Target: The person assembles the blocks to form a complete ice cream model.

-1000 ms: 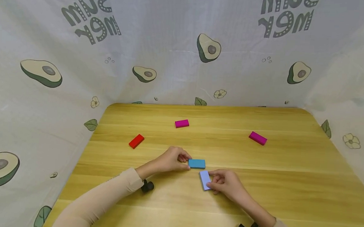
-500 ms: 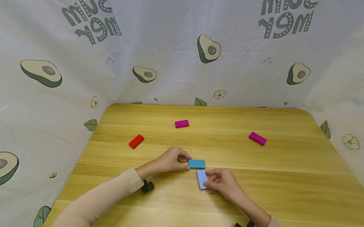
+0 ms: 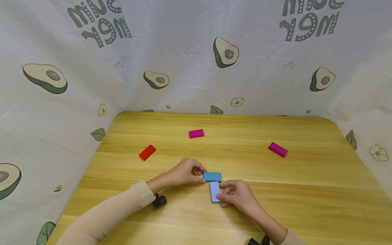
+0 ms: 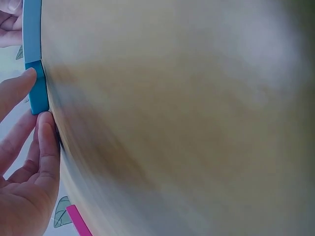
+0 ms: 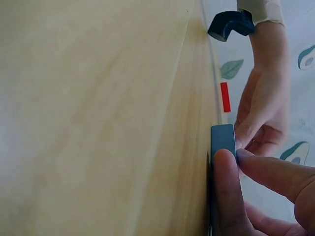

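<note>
In the head view a flat blue block (image 3: 212, 176) lies crosswise mid-table, its left end pinched between the thumb and fingers of my left hand (image 3: 186, 172). Below it a lavender block (image 3: 214, 192) lies lengthwise, its far end right at the blue block's near edge. My right hand (image 3: 237, 194) pinches this one from the right. The left wrist view has the blue block (image 4: 38, 93) and the lavender block (image 4: 32, 32) end to side, with my left thumb on the blue one. In the right wrist view fingers (image 5: 227, 184) hold the lavender block (image 5: 223, 137).
Farther back on the wooden table (image 3: 234, 125) lie a red block (image 3: 147, 152) at left, a magenta block (image 3: 196, 133) near the middle and another magenta block (image 3: 278, 149) at right. A white curtain (image 3: 186, 35) printed with avocados hangs behind and at the sides.
My right hand has slid the lavender block left and slightly away from me, up to the blue block, straightening it a little. My left hand and the blue block have stayed in place.
</note>
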A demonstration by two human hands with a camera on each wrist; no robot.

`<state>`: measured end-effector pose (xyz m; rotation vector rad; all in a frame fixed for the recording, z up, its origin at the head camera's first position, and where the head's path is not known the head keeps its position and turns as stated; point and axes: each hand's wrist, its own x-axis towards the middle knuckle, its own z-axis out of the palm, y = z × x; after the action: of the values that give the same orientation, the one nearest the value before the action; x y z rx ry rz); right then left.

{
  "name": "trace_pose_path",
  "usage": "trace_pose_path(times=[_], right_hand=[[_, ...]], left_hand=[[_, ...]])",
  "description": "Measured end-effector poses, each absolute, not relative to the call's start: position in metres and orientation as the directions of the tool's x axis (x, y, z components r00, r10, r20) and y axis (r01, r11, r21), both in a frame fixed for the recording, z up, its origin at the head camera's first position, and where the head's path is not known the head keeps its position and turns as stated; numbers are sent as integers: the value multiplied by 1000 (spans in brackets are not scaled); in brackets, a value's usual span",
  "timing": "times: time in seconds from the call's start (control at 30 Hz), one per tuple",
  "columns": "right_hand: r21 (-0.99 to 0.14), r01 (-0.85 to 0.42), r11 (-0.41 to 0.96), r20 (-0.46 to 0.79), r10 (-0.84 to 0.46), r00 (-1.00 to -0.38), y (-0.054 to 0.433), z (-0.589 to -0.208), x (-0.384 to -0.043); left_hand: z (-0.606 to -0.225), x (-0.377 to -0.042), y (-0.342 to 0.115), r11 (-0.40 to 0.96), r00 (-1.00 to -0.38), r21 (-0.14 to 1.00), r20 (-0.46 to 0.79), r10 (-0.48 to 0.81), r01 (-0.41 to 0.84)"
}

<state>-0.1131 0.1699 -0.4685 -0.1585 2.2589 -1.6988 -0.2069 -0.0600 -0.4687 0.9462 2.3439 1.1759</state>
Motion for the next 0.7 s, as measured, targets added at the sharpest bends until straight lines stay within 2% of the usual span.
trace_pose_path(times=[0.7], right_hand=[[-953, 198, 228, -257, -267, -929, 167, -466, -121]], left_hand=[[-470, -209, -61, 428, -710, 805, -12, 704, 411]])
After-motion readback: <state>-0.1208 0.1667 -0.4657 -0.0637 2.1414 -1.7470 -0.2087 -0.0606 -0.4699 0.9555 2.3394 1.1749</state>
